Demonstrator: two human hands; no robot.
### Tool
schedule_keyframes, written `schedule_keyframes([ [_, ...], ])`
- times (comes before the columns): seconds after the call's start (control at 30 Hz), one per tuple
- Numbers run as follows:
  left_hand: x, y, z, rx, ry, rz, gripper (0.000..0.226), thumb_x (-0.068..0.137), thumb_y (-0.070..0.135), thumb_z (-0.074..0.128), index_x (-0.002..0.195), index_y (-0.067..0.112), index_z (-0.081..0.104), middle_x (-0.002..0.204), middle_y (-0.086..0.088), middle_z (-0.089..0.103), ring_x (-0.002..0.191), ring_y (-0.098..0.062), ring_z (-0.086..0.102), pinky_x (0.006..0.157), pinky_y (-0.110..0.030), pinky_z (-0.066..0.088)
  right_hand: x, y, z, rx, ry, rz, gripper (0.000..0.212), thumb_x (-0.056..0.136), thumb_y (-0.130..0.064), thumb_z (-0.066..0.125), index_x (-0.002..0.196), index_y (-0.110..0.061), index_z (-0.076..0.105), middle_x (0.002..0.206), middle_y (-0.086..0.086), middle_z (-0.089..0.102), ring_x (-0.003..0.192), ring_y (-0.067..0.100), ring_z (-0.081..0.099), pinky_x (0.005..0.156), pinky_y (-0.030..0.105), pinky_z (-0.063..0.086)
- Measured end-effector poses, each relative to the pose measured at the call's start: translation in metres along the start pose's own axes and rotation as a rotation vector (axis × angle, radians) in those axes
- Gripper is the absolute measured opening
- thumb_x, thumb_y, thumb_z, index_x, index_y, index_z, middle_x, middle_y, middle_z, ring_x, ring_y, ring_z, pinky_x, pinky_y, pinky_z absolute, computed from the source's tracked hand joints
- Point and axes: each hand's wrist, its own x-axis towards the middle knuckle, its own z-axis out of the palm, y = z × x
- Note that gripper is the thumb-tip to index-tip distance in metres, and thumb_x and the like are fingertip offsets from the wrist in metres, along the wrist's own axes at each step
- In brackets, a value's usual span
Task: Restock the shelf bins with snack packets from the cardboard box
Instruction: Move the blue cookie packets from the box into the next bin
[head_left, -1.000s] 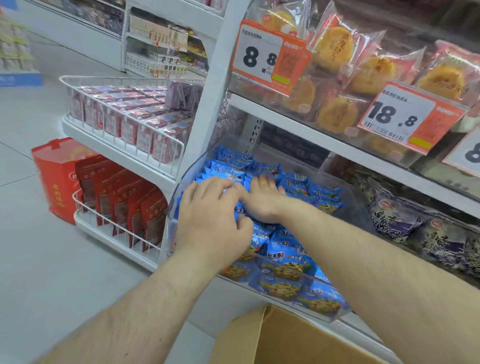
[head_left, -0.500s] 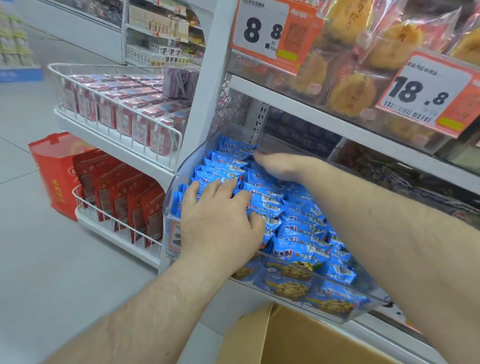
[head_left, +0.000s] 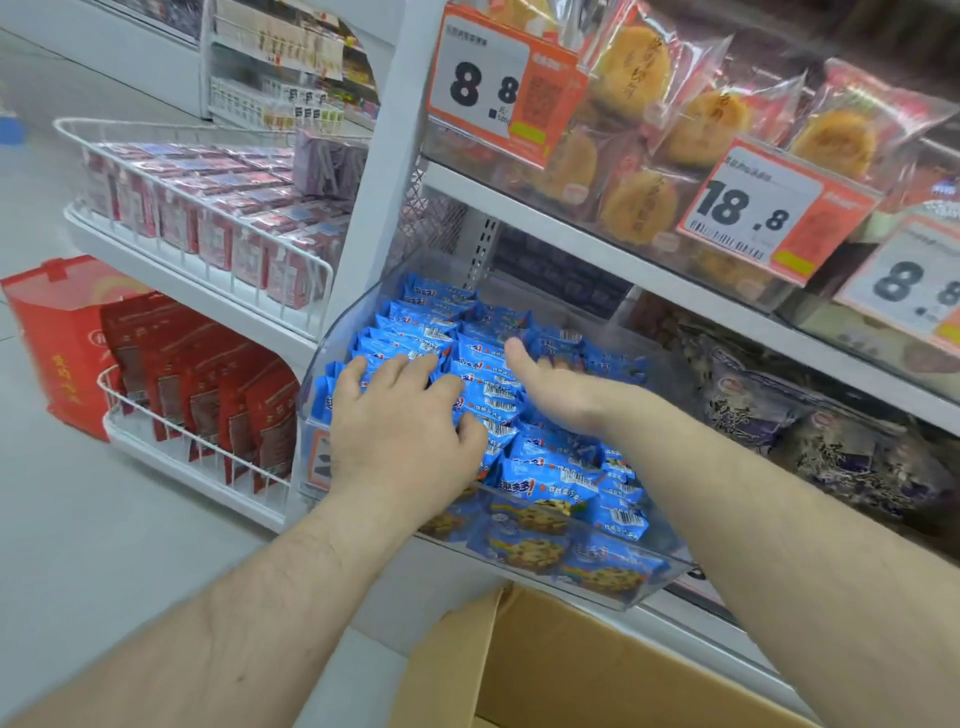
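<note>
A clear plastic shelf bin (head_left: 597, 587) holds several blue cookie packets (head_left: 550, 475) in rows. My left hand (head_left: 405, 426) lies flat on the packets at the bin's left front, fingers spread and pressing down. My right hand (head_left: 558, 382) rests edge-on among the packets nearer the bin's middle, fingers straight and pointing toward the back. Neither hand grips a packet. The brown cardboard box (head_left: 571, 670) sits open below the bin at the bottom edge; its inside is hidden.
Above the bin, a shelf carries yellow pastry packs (head_left: 634, 202) and orange price tags (head_left: 498, 83). Dark purple snack bags (head_left: 810, 431) fill the bin to the right. White wire baskets (head_left: 208, 228) with red packs stand left, with a red bag (head_left: 57, 332) on the grey floor.
My right hand has drawn back from the bin's far end toward the middle. My left hand has stayed pressed on the front packets. The camera has moved closer.
</note>
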Motion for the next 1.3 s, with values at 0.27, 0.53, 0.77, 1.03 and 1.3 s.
schedule_keyframes([
  [0.27, 0.0, 0.003, -0.01, 0.039, -0.114, -0.02, 0.043, 0.087, 0.044, 0.04, 0.121, 0.032, 0.063, 0.142, 0.006, 0.05, 0.133, -0.015, 0.041, 0.115, -0.048, 0.012, -0.031, 0.01, 0.027, -0.202, 0.212, -0.032, 0.089, 0.089, -0.072, 0.0, 0.156, -0.015, 0.005, 0.164, 0.004, -0.005, 0.15, 0.021, -0.008, 0.119, 0.053, -0.005],
  [0.53, -0.002, 0.022, -0.014, 0.067, -0.095, 0.012, 0.045, 0.09, 0.041, 0.037, 0.125, 0.029, 0.062, 0.148, 0.001, 0.045, 0.141, -0.019, 0.03, 0.113, -0.055, -0.001, -0.02, 0.031, 0.016, 0.034, 0.379, -0.013, 0.088, 0.087, -0.069, -0.001, 0.134, -0.01, 0.046, 0.141, 0.01, 0.046, 0.134, 0.031, 0.037, 0.113, 0.056, 0.016],
  [0.77, -0.013, 0.052, -0.011, -0.036, -0.165, 0.242, 0.055, 0.088, 0.052, 0.023, 0.126, 0.036, 0.06, 0.146, 0.005, 0.048, 0.141, -0.022, 0.034, 0.112, -0.054, 0.002, 0.048, 0.061, -0.015, 0.108, 0.266, 0.195, 0.086, 0.089, -0.071, 0.014, 0.155, -0.015, 0.015, 0.162, 0.009, 0.011, 0.148, 0.027, 0.009, 0.12, 0.048, 0.005],
  [1.03, -0.016, 0.047, -0.003, -0.002, -0.26, 0.253, 0.058, 0.089, 0.054, 0.017, 0.138, 0.04, 0.044, 0.157, 0.011, 0.029, 0.145, -0.015, 0.021, 0.115, -0.05, -0.002, 0.033, 0.045, -0.028, 0.665, 0.317, 0.155, 0.072, 0.101, -0.058, 0.022, 0.147, -0.005, 0.036, 0.152, 0.015, 0.038, 0.138, 0.031, 0.038, 0.111, 0.037, 0.032],
  [1.3, -0.015, 0.043, -0.005, -0.097, -0.255, 0.269, 0.057, 0.088, 0.053, 0.025, 0.136, 0.035, 0.05, 0.151, 0.007, 0.039, 0.141, -0.013, 0.031, 0.118, -0.041, 0.003, -0.02, 0.051, 0.021, 1.416, 0.068, 0.313, 0.093, 0.076, -0.075, 0.042, 0.15, -0.02, 0.03, 0.153, -0.006, 0.033, 0.141, 0.021, 0.033, 0.113, 0.049, 0.026],
])
